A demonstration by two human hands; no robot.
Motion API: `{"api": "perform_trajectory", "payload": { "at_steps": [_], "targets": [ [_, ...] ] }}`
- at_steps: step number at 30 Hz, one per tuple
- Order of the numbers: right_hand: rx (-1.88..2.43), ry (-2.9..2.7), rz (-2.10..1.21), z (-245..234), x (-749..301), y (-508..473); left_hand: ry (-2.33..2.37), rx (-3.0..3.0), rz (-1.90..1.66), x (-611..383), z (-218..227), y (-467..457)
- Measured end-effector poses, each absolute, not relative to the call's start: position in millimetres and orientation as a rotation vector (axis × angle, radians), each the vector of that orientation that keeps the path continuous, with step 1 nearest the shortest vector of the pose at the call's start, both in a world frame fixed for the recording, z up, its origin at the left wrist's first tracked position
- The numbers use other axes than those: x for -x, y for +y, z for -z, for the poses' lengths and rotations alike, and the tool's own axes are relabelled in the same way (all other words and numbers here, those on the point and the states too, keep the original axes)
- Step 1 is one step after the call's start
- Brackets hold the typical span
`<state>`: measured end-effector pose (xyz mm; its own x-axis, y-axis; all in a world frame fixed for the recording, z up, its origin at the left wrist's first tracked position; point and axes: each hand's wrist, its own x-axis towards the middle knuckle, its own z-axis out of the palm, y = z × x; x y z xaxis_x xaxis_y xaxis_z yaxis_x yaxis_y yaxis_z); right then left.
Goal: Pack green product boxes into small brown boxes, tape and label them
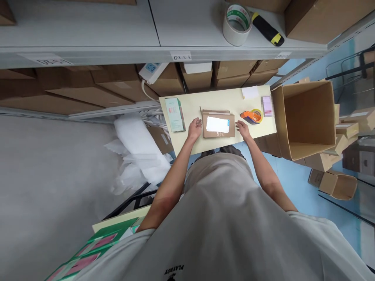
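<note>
A small brown cardboard box (205,132) lies on the cream table (193,99) in front of me, with a white label (217,125) on its top and a flap raised along its far edge. At the box's left side is my left hand (195,128), fingers apart and holding nothing. Just off its right side my right hand (242,128) is held with its fingers spread, also without anything in it. To the right of that hand lies an orange tape dispenser (252,116). A green-and-white carton (175,114) lies left of my left hand.
A large open cardboard box (310,117) adjoins the table's right end. Above the far edge runs a grey shelf (117,27) with a tape roll (236,25) and a box cutter (267,29). White foam wrap (143,152) lies left; a power strip (154,72) hangs behind.
</note>
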<state>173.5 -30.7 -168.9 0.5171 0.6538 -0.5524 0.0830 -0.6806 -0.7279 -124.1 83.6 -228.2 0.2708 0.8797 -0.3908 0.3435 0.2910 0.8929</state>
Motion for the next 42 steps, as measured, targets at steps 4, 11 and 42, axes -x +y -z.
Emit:
{"api": "perform_trajectory", "payload": {
  "at_steps": [4,11,42],
  "targets": [
    [2.046,-0.611,-1.129,145.5,-169.7,-13.2,1.415,-1.225,-0.487,112.5,195.8,97.9],
    [1.978,-0.805,-1.011,103.3,-164.5,-38.6,1.366,-1.299,-0.641,134.7,143.0,66.0],
    [1.976,-1.640,-1.019,138.1,-201.5,51.9,1.419,-1.849,-0.400,112.1,104.0,31.5]
  ]
}}
